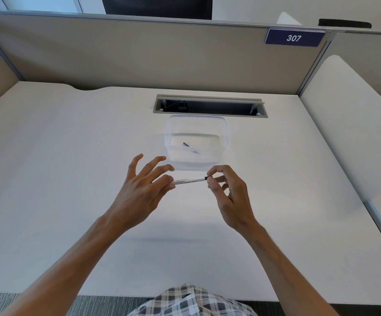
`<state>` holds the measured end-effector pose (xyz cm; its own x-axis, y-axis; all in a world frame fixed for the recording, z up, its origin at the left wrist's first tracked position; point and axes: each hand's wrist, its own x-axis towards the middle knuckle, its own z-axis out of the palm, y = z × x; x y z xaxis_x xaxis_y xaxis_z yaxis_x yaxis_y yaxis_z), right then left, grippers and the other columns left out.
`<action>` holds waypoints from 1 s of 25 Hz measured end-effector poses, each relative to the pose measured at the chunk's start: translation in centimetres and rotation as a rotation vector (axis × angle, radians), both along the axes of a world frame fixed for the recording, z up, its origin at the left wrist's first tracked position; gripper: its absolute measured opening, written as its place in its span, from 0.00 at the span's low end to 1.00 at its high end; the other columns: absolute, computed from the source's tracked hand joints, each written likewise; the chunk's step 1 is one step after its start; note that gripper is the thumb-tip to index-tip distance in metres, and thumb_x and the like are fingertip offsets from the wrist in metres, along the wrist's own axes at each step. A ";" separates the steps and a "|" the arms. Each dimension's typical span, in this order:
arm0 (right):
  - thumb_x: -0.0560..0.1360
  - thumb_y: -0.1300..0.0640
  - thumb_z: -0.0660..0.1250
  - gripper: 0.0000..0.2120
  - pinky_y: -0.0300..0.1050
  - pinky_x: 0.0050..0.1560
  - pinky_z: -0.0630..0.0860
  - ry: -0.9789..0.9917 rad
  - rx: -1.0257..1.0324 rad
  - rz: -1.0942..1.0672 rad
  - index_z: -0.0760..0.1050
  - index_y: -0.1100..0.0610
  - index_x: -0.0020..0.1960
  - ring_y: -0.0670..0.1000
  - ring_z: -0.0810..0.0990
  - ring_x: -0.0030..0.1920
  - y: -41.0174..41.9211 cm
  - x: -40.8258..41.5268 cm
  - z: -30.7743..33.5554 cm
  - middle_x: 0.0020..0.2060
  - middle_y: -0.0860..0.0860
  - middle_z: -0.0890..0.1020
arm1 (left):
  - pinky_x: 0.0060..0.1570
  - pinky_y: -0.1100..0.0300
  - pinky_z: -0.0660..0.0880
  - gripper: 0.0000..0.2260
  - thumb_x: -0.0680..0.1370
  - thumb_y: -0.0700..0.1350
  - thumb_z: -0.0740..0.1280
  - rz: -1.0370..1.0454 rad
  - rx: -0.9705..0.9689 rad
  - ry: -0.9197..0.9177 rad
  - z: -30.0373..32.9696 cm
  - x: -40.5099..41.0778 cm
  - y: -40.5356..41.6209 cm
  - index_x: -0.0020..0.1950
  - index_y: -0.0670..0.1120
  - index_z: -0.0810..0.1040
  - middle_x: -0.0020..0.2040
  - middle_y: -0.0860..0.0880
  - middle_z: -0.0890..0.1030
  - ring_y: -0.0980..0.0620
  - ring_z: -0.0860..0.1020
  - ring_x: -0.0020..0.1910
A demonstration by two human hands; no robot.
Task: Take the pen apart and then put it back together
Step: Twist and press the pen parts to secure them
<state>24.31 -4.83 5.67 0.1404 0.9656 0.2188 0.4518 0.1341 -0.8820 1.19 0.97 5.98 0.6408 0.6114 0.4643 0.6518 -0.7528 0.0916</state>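
Above the white desk (71,179), held level between both hands just in front of a clear plastic tub: one slim white pen (190,180), printed lettering along the barrel, dark tip or end piece at its right end. Left hand (139,190): thumb and forefinger appear to pinch the pen's left end, though the contact is partly hidden; the other fingers are splayed out straight. Right hand (228,192): thumb and forefinger pinch the dark end; remaining fingers loosely curled beneath. Clear plastic tub (178,135): stands on the desk just beyond the pen, lidless, holding a small dark-blue piece (186,144) and what may be a second pale part, too faint to identify. Behind it: an open cable slot (210,107) set in the desk; a partition bearing a plate marked 307 (294,38). Step in hand, by judgement: either drawing off or seating the end piece; which cannot be told. Recommended handling: keep the barrel steady in the left pinch, work the right along the pen's axis, avoid bending, stay over the tub so loose parts drop in.
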 end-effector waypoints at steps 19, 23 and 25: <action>0.80 0.49 0.56 0.15 0.41 0.41 0.71 0.353 -0.050 -0.082 0.76 0.58 0.48 0.47 0.83 0.44 0.6 -1.1 0.3 0.43 0.42 0.82 | 0.68 0.45 0.64 0.12 0.83 0.48 0.57 -0.016 -0.039 -0.065 0.2 0.6 -0.4 0.50 0.45 0.78 0.57 0.52 0.81 0.46 0.72 0.69; 0.83 0.51 0.54 0.18 0.46 0.42 0.73 0.589 -0.101 -0.072 0.81 0.54 0.46 0.45 0.83 0.46 1.0 -2.1 0.8 0.47 0.47 0.84 | 0.68 0.45 0.65 0.11 0.83 0.47 0.58 -0.008 -0.042 -0.084 0.0 1.1 -0.5 0.49 0.45 0.78 0.56 0.52 0.82 0.46 0.72 0.69; 0.84 0.52 0.54 0.21 0.47 0.43 0.72 0.679 -0.141 -0.076 0.82 0.52 0.43 0.45 0.83 0.46 1.0 -2.6 1.0 0.46 0.49 0.85 | 0.68 0.45 0.65 0.11 0.83 0.48 0.58 0.000 -0.039 -0.084 0.0 1.3 -0.5 0.49 0.45 0.78 0.56 0.52 0.82 0.46 0.72 0.69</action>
<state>21.74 -3.78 6.63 0.2695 0.9606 -0.0685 -0.2026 -0.0130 -0.9792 2.49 0.50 5.93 0.6006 0.6299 0.4924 0.6404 -0.7477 0.1753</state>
